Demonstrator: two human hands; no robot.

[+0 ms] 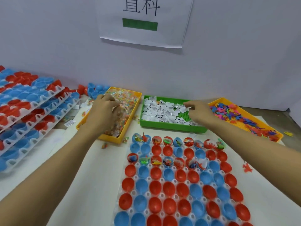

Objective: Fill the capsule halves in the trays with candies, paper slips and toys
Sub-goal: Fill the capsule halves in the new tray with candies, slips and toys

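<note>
A white tray (128, 162) of red and blue capsule halves (169, 188) lies in front of me. Its first and third rows hold candies, slips and toys; the other halves look empty. My left hand (104, 108) reaches into the yellow bin (137, 101) and its curled fingers grip wrapped candies (125, 98). My right hand (197, 110) is in the green bin (162, 125), pinching white paper slips (159, 110). A second yellow bin (276, 136) on the right holds small colourful plastic toys (231, 113).
Stacked white trays (37, 115) full of red and blue capsule halves stand on the left. Loose capsule halves (94, 91) lie behind the candy bin. Stray candies (104, 145) and a red toy (247, 168) lie on the table. A wall with a paper sign (143, 22) is close behind.
</note>
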